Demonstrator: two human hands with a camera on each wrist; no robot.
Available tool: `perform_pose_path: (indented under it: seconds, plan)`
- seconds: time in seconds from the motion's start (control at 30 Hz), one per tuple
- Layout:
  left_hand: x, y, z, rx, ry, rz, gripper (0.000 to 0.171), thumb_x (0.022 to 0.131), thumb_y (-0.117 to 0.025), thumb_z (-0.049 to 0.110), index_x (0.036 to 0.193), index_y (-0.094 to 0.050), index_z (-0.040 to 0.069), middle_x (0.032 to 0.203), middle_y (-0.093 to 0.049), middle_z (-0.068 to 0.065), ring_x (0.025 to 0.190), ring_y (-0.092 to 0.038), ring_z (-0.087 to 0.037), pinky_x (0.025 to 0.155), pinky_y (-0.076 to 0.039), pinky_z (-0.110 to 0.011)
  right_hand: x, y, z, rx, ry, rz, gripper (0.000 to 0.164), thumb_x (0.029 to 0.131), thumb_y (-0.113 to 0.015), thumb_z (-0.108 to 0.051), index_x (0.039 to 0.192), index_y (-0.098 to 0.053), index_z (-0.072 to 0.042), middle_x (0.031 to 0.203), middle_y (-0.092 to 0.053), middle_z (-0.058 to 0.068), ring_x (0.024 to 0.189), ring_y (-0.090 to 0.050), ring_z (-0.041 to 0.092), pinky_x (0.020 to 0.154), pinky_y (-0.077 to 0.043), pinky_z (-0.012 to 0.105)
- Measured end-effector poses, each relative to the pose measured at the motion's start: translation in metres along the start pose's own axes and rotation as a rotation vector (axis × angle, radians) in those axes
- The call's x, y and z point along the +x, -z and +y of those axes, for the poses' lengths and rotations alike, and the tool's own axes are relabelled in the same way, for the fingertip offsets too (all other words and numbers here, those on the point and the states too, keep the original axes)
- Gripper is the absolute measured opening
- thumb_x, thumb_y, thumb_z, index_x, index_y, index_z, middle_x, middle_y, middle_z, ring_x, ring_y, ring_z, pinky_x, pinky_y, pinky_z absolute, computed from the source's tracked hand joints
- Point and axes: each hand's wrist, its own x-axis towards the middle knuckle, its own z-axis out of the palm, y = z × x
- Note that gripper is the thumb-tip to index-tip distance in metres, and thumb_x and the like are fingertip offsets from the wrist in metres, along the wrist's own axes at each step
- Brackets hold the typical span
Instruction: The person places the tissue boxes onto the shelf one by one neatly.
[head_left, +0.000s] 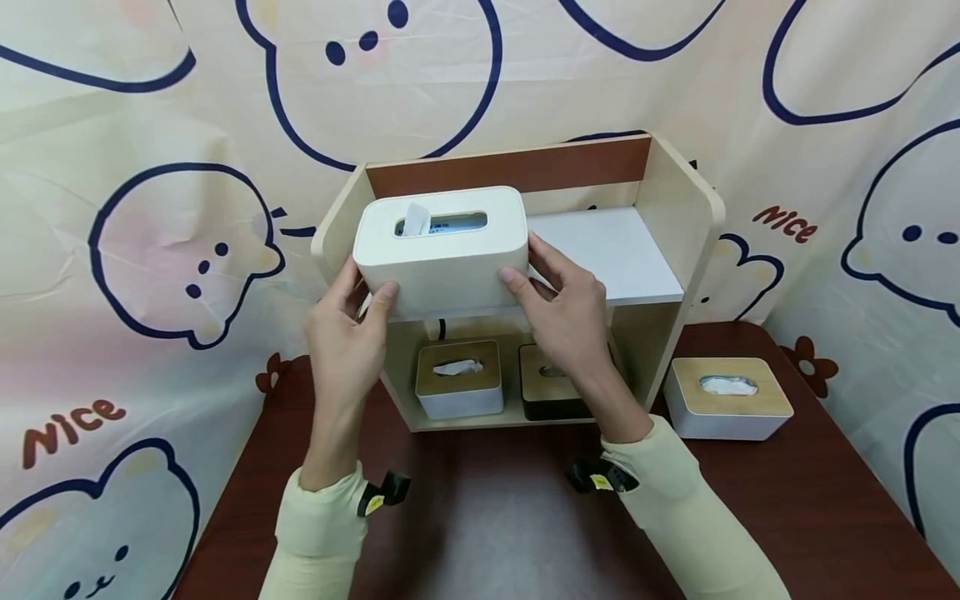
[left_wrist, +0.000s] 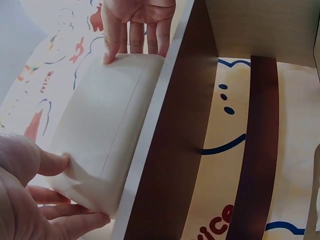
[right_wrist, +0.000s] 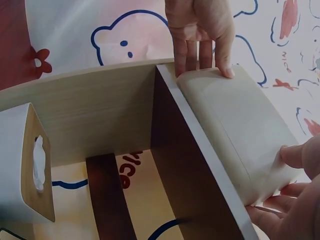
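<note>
A white tissue box [head_left: 442, 275] with rounded corners and an oval slot is held between both hands at the left part of the shelf's upper board. One tissue pokes up from its slot. My left hand [head_left: 347, 342] grips its left end, thumb on the front face, fingers round the side. At the other end my right hand [head_left: 566, 304] grips it the same way. In the left wrist view the tissue box [left_wrist: 107, 115] lies right along the white edge of the upper board [left_wrist: 150, 130]. The right wrist view shows the tissue box [right_wrist: 240, 130] along that edge too.
Below, the shelf's lower board [head_left: 480, 423] carries a white tissue box with a wooden lid [head_left: 459, 379] and a black one [head_left: 551, 387], partly behind my right forearm. Another wooden-lidded tissue box [head_left: 727, 400] stands on the dark table [head_left: 480, 517], right of the shelf.
</note>
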Motion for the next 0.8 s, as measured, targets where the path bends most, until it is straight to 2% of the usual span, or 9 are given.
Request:
perform_pose_path:
  seconds: [0.27,0.4,0.57,0.8]
  plan:
    - [0.013,-0.007,-0.001,0.032,0.022,0.012,0.057,0.104,-0.070,0.009,0.158,-0.055,0.021,0.159,-0.059,-0.009,0.145,-0.057,-0.022,0.117,-0.050,-0.042,0.013,-0.005,0.003,0.019,-0.042,-0.008,0.060,0.100,-0.080,-0.024,0.153,-0.059,-0.005,0.155,-0.062,0.011,0.142,-0.061,0.022,0.109,-0.057,0.043]
    - [0.016,-0.010,0.000,0.051,0.038,0.012,0.055,0.106,-0.068,0.010,0.158,-0.055,0.021,0.160,-0.057,-0.008,0.147,-0.055,-0.021,0.118,-0.049,-0.041,0.016,-0.006,0.003,0.024,-0.059,-0.006,0.060,0.100,-0.080,-0.023,0.153,-0.059,-0.005,0.155,-0.061,0.012,0.142,-0.061,0.022,0.110,-0.057,0.041]
    - [0.017,-0.013,0.002,0.052,0.019,0.012,0.051,0.106,-0.065,0.007,0.156,-0.057,0.015,0.160,-0.057,-0.010,0.147,-0.053,-0.021,0.120,-0.048,-0.043,0.018,-0.008,0.003,0.032,-0.071,-0.013,0.060,0.100,-0.079,-0.022,0.153,-0.058,-0.005,0.156,-0.061,0.012,0.143,-0.060,0.022,0.110,-0.056,0.039]
    - [0.018,-0.015,0.000,0.116,0.029,0.027,0.050,0.108,-0.064,0.008,0.156,-0.055,0.012,0.159,-0.058,-0.013,0.146,-0.056,-0.024,0.119,-0.049,-0.048,0.022,-0.010,0.002,0.009,-0.088,-0.021,0.060,0.101,-0.078,-0.022,0.154,-0.058,-0.006,0.157,-0.060,0.011,0.144,-0.059,0.024,0.111,-0.056,0.039]
